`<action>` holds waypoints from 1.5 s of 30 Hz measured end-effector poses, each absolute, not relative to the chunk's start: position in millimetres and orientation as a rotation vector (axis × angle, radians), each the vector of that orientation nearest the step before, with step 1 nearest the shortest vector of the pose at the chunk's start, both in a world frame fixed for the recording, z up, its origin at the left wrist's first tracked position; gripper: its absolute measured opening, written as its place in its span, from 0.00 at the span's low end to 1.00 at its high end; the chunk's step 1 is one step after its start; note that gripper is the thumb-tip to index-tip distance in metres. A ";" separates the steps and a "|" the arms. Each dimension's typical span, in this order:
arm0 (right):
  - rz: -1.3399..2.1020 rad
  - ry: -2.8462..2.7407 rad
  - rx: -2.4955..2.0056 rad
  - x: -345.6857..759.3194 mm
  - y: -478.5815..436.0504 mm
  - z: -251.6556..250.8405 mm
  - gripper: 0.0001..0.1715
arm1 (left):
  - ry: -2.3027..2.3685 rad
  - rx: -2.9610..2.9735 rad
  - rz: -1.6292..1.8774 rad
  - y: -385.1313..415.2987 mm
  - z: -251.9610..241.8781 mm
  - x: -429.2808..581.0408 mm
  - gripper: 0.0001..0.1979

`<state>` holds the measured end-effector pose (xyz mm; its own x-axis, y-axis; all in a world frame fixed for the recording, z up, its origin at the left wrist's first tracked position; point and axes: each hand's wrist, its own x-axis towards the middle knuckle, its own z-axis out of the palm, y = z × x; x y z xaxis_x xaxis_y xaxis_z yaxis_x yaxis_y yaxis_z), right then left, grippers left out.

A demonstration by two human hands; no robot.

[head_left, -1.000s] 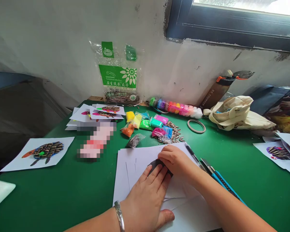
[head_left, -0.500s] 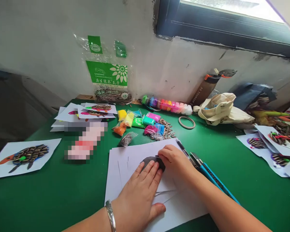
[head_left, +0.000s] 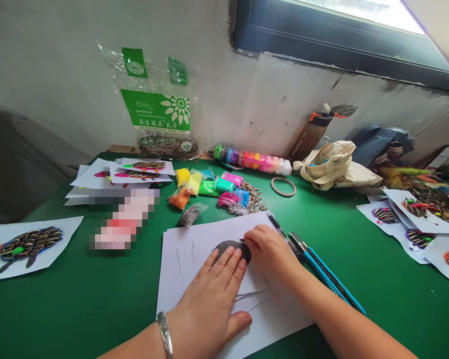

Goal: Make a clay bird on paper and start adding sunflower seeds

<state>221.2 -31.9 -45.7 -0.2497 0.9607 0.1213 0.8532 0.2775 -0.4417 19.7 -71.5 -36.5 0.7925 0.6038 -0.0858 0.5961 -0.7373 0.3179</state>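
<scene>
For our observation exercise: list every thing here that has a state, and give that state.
left hand, flat, fingers pressing the dark clay
right hand, fingertips on the clay's edge
dark clay, flattened oval on the white paper
bottle, leaning on the wall, lid flipped open

Pixelated patch left of centre hides whatever lies there. Half the dark clay lump sits under left hand and right hand; right fingertips out of sight. Seed picture is cut off at left edge, paper sheets at lower right. Seed bag print too small to read.
</scene>
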 end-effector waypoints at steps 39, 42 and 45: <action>0.298 -2.077 -1.802 218.8 -56.2 -45.8 0.12 | 0.922 2.628 -0.048 -69.6 -31.1 22.8 0.35; 0.281 -2.079 -1.794 218.7 -58.5 -48.0 0.12 | 0.920 2.650 -0.053 -69.3 -32.3 23.1 0.35; 0.254 -2.075 -1.761 218.9 -60.5 -50.4 0.12 | 0.919 2.660 -0.078 -68.6 -31.8 23.1 0.35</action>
<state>218.9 -60.5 -50.4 -0.1215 0.9749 0.1865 0.9009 0.1872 -0.3915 23.1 -68.6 -31.8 0.7910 0.5918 -0.1552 0.6095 -0.7398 0.2850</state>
